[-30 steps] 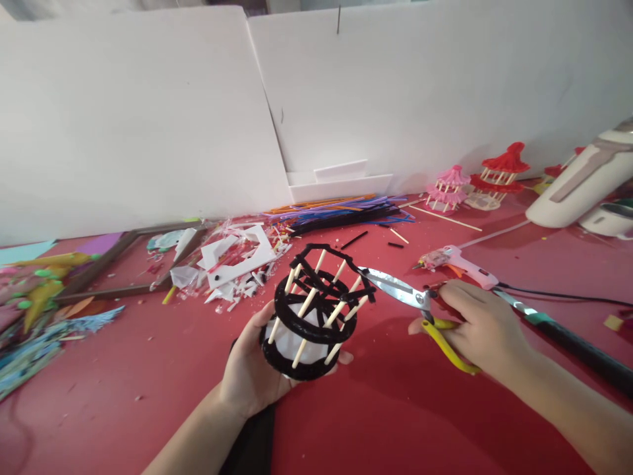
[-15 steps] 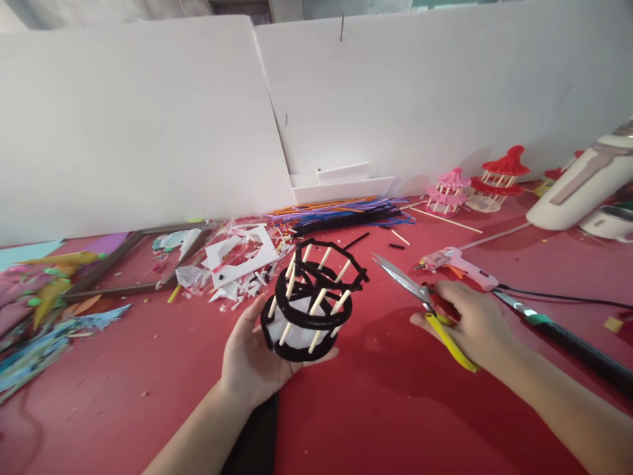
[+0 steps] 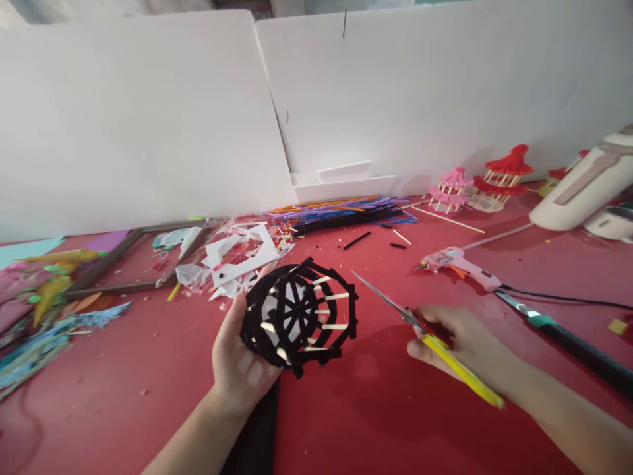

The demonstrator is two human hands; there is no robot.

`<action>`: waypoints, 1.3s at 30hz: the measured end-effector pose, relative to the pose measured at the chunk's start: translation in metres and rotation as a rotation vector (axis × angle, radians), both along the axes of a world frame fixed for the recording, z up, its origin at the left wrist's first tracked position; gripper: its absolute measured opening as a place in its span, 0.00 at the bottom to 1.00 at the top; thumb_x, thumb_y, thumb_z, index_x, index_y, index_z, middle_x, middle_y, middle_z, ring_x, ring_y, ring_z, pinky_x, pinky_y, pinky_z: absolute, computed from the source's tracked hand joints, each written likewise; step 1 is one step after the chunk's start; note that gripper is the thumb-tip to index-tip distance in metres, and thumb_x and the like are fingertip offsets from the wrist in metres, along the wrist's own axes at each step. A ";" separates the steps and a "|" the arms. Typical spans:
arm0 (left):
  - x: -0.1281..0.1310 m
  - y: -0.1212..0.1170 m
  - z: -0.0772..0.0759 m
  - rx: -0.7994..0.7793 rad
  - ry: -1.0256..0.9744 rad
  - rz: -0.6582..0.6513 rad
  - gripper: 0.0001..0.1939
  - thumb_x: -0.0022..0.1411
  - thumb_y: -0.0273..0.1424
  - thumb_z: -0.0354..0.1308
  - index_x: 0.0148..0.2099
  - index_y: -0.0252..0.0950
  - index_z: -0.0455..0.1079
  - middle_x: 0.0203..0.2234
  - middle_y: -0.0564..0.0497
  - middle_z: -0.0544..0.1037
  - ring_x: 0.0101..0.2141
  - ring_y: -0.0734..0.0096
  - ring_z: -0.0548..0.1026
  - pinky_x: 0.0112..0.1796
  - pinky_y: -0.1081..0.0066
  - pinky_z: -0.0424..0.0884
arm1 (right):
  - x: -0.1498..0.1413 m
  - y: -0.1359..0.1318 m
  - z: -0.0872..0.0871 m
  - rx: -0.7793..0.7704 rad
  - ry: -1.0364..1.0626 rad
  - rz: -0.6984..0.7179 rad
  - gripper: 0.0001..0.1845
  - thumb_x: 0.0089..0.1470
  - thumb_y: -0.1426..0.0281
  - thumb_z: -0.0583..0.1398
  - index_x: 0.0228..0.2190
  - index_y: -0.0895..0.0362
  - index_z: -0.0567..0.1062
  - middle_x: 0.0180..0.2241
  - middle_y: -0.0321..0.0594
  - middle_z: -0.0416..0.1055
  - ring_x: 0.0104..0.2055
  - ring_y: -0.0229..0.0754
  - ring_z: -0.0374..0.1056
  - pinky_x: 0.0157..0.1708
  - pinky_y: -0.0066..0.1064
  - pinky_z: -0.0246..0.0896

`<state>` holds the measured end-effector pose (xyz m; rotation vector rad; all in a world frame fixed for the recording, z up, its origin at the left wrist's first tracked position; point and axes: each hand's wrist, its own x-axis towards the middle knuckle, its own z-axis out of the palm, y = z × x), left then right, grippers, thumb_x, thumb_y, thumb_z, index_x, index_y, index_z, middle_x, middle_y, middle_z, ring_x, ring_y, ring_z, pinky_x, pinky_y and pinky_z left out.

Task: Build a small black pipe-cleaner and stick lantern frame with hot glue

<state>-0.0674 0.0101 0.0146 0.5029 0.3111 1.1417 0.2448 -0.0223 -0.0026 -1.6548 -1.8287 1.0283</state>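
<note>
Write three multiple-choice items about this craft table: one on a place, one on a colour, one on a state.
1. Where does the pink glue gun lie?
A. on the red table, beyond the right hand
B. in the left hand
C. on the white board

2. What colour are the scissors' handles?
A. blue
B. yellow
C. green

3. How is the black pipe-cleaner frame held?
A. lying flat on the table
B. hanging from a string
C. lifted in the left hand, its open end toward the camera

Answers: 1 A, it rests on the table behind the right hand; 2 B, yellow shows below the fingers; 3 C, the spokes face the camera.
</note>
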 end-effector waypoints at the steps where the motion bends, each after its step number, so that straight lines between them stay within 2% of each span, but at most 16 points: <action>1: -0.001 0.000 0.000 0.009 -0.002 -0.007 0.24 0.75 0.36 0.38 0.59 0.42 0.74 0.46 0.44 0.83 0.48 0.53 0.81 0.57 0.47 0.71 | 0.001 -0.001 0.001 -0.023 0.022 0.022 0.23 0.53 0.52 0.63 0.24 0.54 0.60 0.23 0.28 0.49 0.25 0.33 0.46 0.23 0.27 0.43; 4: -0.004 0.000 0.000 0.026 -0.003 -0.053 0.25 0.75 0.36 0.38 0.56 0.41 0.76 0.46 0.42 0.83 0.44 0.54 0.83 0.56 0.49 0.71 | 0.003 -0.002 0.006 -0.060 0.098 0.118 0.24 0.56 0.50 0.61 0.25 0.54 0.61 0.24 0.29 0.49 0.26 0.33 0.45 0.24 0.27 0.42; 7: -0.005 0.001 0.000 0.040 -0.006 -0.058 0.26 0.75 0.35 0.37 0.56 0.39 0.76 0.47 0.42 0.83 0.44 0.55 0.83 0.56 0.50 0.71 | 0.003 -0.002 0.009 -0.091 0.142 0.182 0.26 0.55 0.47 0.61 0.25 0.55 0.60 0.24 0.28 0.48 0.26 0.33 0.45 0.24 0.28 0.39; 17: -0.005 -0.001 -0.002 0.006 0.016 0.001 0.25 0.75 0.33 0.36 0.62 0.43 0.71 0.45 0.44 0.84 0.44 0.55 0.83 0.57 0.49 0.71 | 0.006 -0.002 0.003 -0.081 0.147 0.216 0.28 0.54 0.47 0.62 0.24 0.55 0.59 0.23 0.28 0.46 0.25 0.33 0.43 0.23 0.27 0.37; 24: 0.000 -0.001 0.000 0.037 0.046 0.062 0.24 0.75 0.33 0.38 0.68 0.49 0.62 0.49 0.46 0.82 0.45 0.55 0.83 0.52 0.50 0.75 | 0.005 -0.001 0.002 -0.102 0.118 0.190 0.30 0.51 0.45 0.63 0.22 0.54 0.57 0.23 0.28 0.45 0.26 0.33 0.42 0.23 0.27 0.37; 29: 0.002 -0.001 0.000 0.065 0.073 0.082 0.23 0.75 0.32 0.41 0.65 0.47 0.67 0.48 0.47 0.83 0.44 0.56 0.83 0.53 0.50 0.75 | 0.003 0.000 0.008 -0.114 0.092 0.177 0.31 0.50 0.44 0.63 0.22 0.54 0.56 0.23 0.28 0.44 0.25 0.33 0.43 0.23 0.27 0.36; 33: 0.003 -0.001 0.000 0.064 0.051 0.065 0.22 0.74 0.33 0.42 0.64 0.48 0.67 0.51 0.48 0.81 0.48 0.56 0.82 0.55 0.49 0.73 | 0.003 0.000 0.005 -0.098 0.108 0.180 0.29 0.52 0.47 0.63 0.22 0.54 0.56 0.23 0.28 0.44 0.26 0.33 0.42 0.22 0.27 0.36; 36: 0.002 -0.002 0.000 0.054 0.045 0.062 0.22 0.75 0.33 0.41 0.63 0.48 0.69 0.52 0.48 0.81 0.49 0.55 0.81 0.56 0.49 0.72 | 0.002 -0.001 0.002 -0.087 0.096 0.136 0.30 0.50 0.49 0.65 0.21 0.54 0.55 0.23 0.28 0.44 0.25 0.33 0.42 0.21 0.27 0.37; 39: -0.002 -0.001 -0.001 0.050 0.056 0.008 0.23 0.75 0.32 0.39 0.59 0.43 0.74 0.48 0.46 0.83 0.47 0.55 0.82 0.54 0.51 0.75 | 0.000 -0.001 0.002 -0.072 0.062 0.089 0.30 0.48 0.50 0.67 0.20 0.54 0.56 0.22 0.28 0.44 0.25 0.33 0.42 0.21 0.26 0.40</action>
